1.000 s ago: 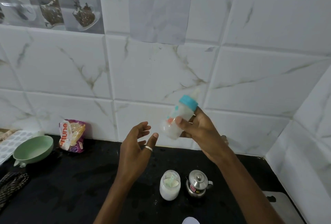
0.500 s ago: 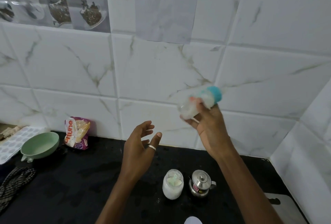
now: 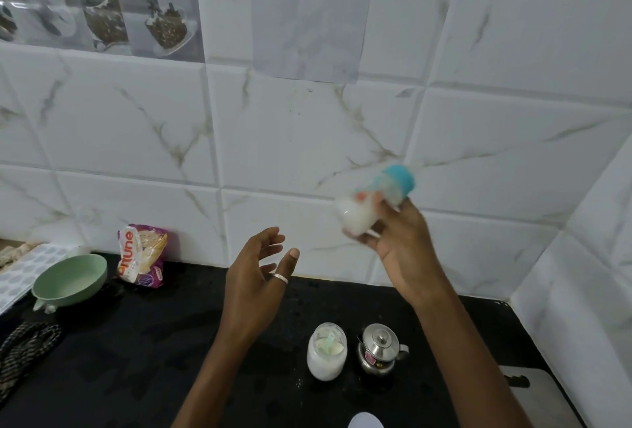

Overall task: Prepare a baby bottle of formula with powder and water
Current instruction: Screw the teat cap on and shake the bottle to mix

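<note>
Right grip (image 3: pixel 403 239) is clamped on the bottle (image 3: pixel 371 203), fingers curled round its lower body, held up in the air in front of the wall tiles. Left grip (image 3: pixel 254 267) is apart, fingers loose and spread, holding nothing, ring on one finger.

Key relation: the bottle sits at the top of my right grip, long axis tilted. The teal cap end points up and away from my left grip, and the base points down toward it. Left grip hangs below and to the side of the base, near but not touching, palm turned toward it. It is the free one, nearest if a second hold is needed.

Bottle look: small and clear, teal cap on, milky white liquid pooled at the base end, reddish print on the side. It is blurred, so likely mid-shake, mixing the powder and water.

Straight below my right grip, well apart, the jar (image 3: pixel 326 350) of white powder and the steel pot (image 3: pixel 381 349) stand side by side on the black worktop (image 3: pixel 136 342). Any set-down probably needs to clear both.
</note>
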The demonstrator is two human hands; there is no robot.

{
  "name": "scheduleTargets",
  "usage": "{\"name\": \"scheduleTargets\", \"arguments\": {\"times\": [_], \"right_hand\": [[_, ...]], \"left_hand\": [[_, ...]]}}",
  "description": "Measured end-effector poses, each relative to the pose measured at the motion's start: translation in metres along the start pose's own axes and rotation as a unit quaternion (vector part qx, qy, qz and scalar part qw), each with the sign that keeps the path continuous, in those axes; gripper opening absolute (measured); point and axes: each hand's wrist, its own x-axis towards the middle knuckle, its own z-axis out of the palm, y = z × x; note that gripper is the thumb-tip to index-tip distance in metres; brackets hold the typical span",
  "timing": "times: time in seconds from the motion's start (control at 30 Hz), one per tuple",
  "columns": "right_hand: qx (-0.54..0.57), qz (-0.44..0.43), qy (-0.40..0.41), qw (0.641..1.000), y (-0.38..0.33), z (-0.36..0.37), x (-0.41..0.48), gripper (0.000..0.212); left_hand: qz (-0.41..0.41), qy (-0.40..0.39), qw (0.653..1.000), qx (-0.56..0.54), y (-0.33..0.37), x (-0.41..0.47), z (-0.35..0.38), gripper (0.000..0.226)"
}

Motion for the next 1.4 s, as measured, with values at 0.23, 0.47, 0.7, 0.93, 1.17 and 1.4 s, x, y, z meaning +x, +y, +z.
{"name": "scheduleTargets", "arguments": {"times": [0.23, 0.47, 0.7, 0.93, 1.17, 1.4], "right_hand": [[-0.111, 0.043, -0.051, 0.992, 0.004, -0.001, -0.008, 0.061], [-0.089, 0.026, -0.030, 0.995, -0.001, 0.001, -0.009, 0.059], [0.013, -0.011, 0.027, 0.999, -0.012, -0.006, -0.003, 0.055], [-0.055, 0.026, 0.000, 0.998, -0.009, -0.003, -0.011, 0.075], [-0.176, 0.058, -0.082, 0.979, 0.003, -0.001, -0.016, 0.061], [-0.143, 0.031, -0.027, 0.989, 0.006, 0.003, -0.011, 0.067]], "left_hand": [[0.013, 0.000, 1.000, 0.006, 0.003, 0.002, -0.005, 0.046], [0.021, 0.002, 1.000, 0.010, 0.004, 0.005, -0.006, 0.045], [0.036, 0.014, 0.999, 0.007, 0.011, 0.014, -0.011, 0.044], [0.064, 0.017, 0.997, 0.027, 0.025, 0.031, -0.014, 0.046], [0.091, 0.031, 0.994, 0.043, 0.042, 0.052, -0.020, 0.046], [0.081, 0.048, 0.995, 0.045, 0.046, 0.066, -0.019, 0.046]]}}
